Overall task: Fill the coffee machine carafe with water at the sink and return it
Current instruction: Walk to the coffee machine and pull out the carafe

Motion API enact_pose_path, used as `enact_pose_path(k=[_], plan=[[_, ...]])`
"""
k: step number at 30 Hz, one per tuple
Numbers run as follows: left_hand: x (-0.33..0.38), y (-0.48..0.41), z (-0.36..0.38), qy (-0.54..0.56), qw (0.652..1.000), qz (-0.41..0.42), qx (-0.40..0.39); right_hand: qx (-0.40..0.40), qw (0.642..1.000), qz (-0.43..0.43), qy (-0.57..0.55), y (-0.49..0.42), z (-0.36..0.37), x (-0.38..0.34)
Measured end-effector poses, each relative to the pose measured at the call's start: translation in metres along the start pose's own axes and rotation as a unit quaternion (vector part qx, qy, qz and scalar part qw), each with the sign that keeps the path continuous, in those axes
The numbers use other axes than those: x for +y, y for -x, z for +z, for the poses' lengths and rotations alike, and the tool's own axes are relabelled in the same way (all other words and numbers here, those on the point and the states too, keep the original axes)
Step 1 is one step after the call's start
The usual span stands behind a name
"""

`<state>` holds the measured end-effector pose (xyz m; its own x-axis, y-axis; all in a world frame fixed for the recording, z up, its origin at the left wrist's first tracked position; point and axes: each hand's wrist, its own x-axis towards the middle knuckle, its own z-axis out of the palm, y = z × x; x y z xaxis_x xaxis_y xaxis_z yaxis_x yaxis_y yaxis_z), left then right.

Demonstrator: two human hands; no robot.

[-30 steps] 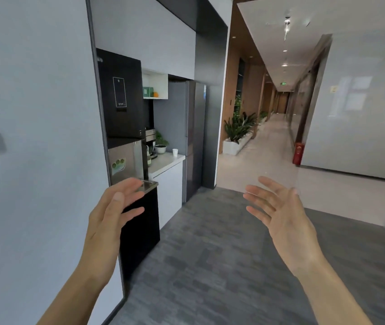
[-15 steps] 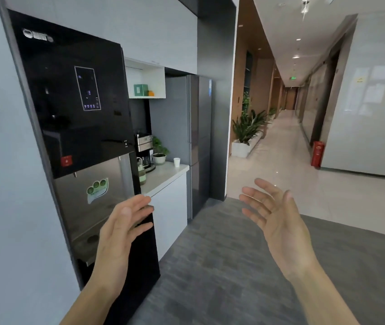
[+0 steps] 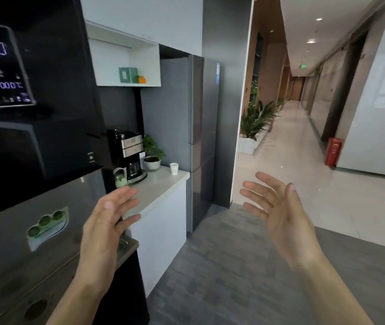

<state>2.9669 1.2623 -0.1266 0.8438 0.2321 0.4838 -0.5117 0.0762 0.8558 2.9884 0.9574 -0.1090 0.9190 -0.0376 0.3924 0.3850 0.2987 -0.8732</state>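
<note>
A black and silver coffee machine (image 3: 129, 146) stands at the back of a white counter (image 3: 161, 184), with its glass carafe (image 3: 134, 169) seated in the base. My left hand (image 3: 107, 221) is raised in front of the counter's near end, fingers apart and holding nothing. My right hand (image 3: 278, 214) is held up to the right over the grey floor, palm turned inward, fingers spread and empty. Both hands are well short of the machine. No sink is in view.
A tall black water dispenser (image 3: 34, 137) with a lit display fills the left. A paper cup (image 3: 174, 168), a potted plant (image 3: 152, 156) and a green-lidded jar (image 3: 120, 178) sit on the counter. A grey fridge (image 3: 201, 137) stands beyond it. A corridor with a red extinguisher box (image 3: 333, 151) runs right.
The view has moved forward past the wall, so the dispenser, counter and coffee machine are much closer. Both hands stay raised, open and empty.
</note>
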Motion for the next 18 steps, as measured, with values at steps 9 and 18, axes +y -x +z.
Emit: enact_pose_path(k=[9, 18], plan=[[-0.115, -0.233, 0.034, 0.039, 0.999, 0.017, -0.013, 0.046, 0.998, -0.017, 0.049, -0.224, -0.003, 0.074], [-0.237, -0.391, 0.062, 0.022, 1.000, -0.011, 0.007, 0.039, 0.999, 0.016, 0.019, -0.411, -0.021, 0.182]])
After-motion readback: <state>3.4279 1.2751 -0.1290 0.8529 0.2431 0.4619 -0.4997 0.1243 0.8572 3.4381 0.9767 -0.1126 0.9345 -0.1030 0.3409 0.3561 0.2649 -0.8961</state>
